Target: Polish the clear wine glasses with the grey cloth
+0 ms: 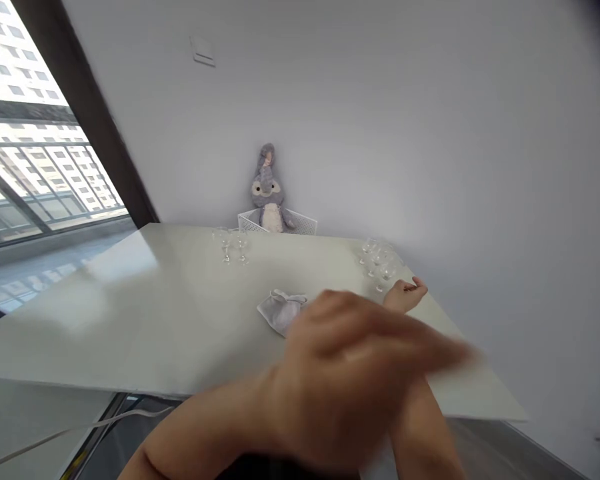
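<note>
My left hand (350,373) is large and close to the camera, reaching across to the right. Motion smears its fingers, so its grip cannot be made out. Beyond it, partly covered by the left hand, my right hand (405,295) is low over the table's right edge. Its fingers are bent and a little apart, with nothing visible in them. Several clear stemmed glasses (380,257) stand just behind the right hand. A grey drawstring pouch (281,310) lies mid-table, its lower right side hidden behind my left hand.
On the white table (145,313), two more stemmed glasses (242,247) stand upright at the back left. A plush rabbit (269,190) sits in a white perforated basket (306,227) against the wall. A pale cable (105,421) runs below the front edge; a window is left.
</note>
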A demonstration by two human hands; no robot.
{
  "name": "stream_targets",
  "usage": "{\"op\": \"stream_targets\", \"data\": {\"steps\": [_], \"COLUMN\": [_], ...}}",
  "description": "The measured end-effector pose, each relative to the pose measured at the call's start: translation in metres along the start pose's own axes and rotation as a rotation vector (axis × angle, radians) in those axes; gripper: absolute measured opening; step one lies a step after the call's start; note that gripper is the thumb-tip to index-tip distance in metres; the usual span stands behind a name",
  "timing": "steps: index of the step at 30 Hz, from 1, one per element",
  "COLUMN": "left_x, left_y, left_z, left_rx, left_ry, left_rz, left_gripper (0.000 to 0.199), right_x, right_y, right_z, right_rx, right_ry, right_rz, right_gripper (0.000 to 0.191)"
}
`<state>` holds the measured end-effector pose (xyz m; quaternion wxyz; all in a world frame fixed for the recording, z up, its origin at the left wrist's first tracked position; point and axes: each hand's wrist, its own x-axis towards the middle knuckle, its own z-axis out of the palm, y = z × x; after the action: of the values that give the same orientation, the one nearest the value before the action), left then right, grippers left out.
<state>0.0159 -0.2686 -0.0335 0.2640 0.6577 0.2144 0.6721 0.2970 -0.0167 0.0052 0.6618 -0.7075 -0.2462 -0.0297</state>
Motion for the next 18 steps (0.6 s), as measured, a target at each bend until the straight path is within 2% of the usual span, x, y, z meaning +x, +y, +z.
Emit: {"op": "stream_targets", "data": {"steps": [1,2,3,4,5,6,7,9,10,12,15,16,18], "left_x": [0.069,0.133,0.185,0.224,0.248,0.26,0.262,0.252,0.246,0.239,0.245,0.248,0.253], "left_y": [-0.006,-0.013,-0.022,-0.033,-0.047,-0.064,-0.082,-0.118,-0.134,-0.16,-0.186,-0.192,-0.202], "left_z": [0.001,-0.001,-0.007,-0.017,-0.029,-0.043,-0.059,-0.087,-0.098,-0.114,-0.124,-0.125,-0.127], "left_rx": [-0.083,-0.179,-0.3,-0.441,-0.586,-0.695,-0.711,-0.715,-0.714,-0.718,-0.744,-0.756,-0.78], "left_ry": [0.064,0.198,0.372,0.558,0.746,0.94,0.998,1.043,1.061,1.082,1.082,1.078,1.069], "left_rz": [-0.103,-0.229,-0.361,-0.517,-0.724,-0.975,-1.064,-1.136,-1.148,-1.14,-1.094,-1.075,-1.035], "left_gripper": [0.018,0.019,0.018,0.016,0.013,0.008,0.01,0.016,0.019,0.023,0.026,0.027,0.029], "right_x": [-0.004,-0.008,-0.012,-0.017,-0.023,-0.03,-0.039,-0.064,-0.079,-0.117,-0.175,-0.19,-0.212], "right_y": [-0.006,-0.012,-0.018,-0.023,-0.028,-0.033,-0.037,-0.045,-0.049,-0.057,-0.068,-0.071,-0.075], "right_z": [-0.001,-0.002,-0.002,-0.002,-0.003,-0.003,-0.003,-0.006,-0.009,-0.017,-0.032,-0.037,-0.043], "right_rx": [0.027,0.064,0.105,0.144,0.176,0.196,0.204,0.214,0.222,0.262,0.32,0.295,0.178], "right_ry": [-0.014,-0.021,-0.029,-0.043,-0.064,-0.09,-0.13,-0.26,-0.364,-0.653,-1.141,-1.244,-1.331], "right_rz": [-0.035,-0.079,-0.127,-0.178,-0.232,-0.287,-0.343,-0.478,-0.557,-0.746,-1.128,-1.237,-1.334], "right_gripper": [0.033,0.032,0.031,0.03,0.029,0.027,0.025,0.02,0.017,0.015,0.02,0.023,0.034]}}
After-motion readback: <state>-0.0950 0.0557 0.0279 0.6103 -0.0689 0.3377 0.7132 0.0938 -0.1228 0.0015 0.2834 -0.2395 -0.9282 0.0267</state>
